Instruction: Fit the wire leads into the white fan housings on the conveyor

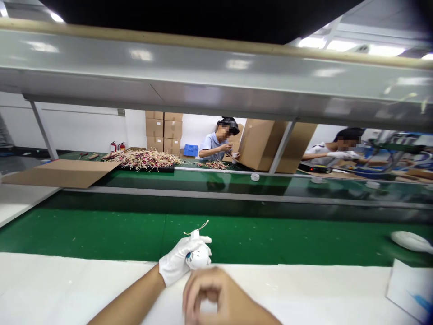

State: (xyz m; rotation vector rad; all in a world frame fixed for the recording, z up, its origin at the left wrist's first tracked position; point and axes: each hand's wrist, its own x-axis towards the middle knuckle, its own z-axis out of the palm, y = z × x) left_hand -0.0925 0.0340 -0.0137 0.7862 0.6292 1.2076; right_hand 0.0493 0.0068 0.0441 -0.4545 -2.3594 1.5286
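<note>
My left hand [181, 259], in a white glove, is closed around a white rounded plastic housing [199, 258]. The housing has small dark slots and a spot of blue near the fingers. A narrow white neck tops it, and thin pale wires [204, 225] stick out there. Nearer to me, my right hand [208, 291] is bare and blurred, just below the housing and apart from it as far as I can see. Its fingers curl round into a ring, with white showing through the gap. Whether something small is pinched in them cannot be made out.
A green conveyor belt [270, 241] runs beyond the white worktop [84, 289]. One blurred white piece [411, 241] lies on it at right. Farther back are heaped wires [145, 159], a cardboard sheet [64, 173], boxes [260, 144] and two co-workers. An overhead shelf [203, 76] spans the view.
</note>
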